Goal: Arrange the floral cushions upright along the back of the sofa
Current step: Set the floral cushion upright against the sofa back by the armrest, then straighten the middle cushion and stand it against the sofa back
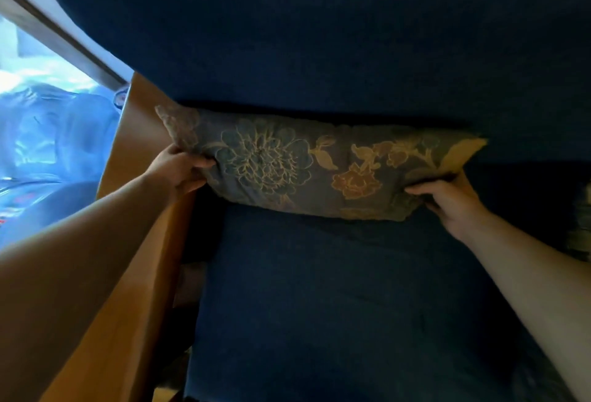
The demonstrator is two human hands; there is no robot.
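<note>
A grey-blue floral cushion [307, 165] with outlined flowers leans against the dark blue sofa back [319, 34], at the rear of the seat [335, 289]. My left hand [179, 166] grips its left edge. My right hand [447, 200] grips its lower right corner. The cushion stands on its long edge, tilted slightly toward me. At the far right edge, part of another patterned cushion [582, 235] shows on the seat.
A wooden armrest panel [140, 210] borders the sofa's left side. Beyond it is a bright window area with bluish objects [48, 146]. A pale frame bar [57, 27] runs diagonally at upper left.
</note>
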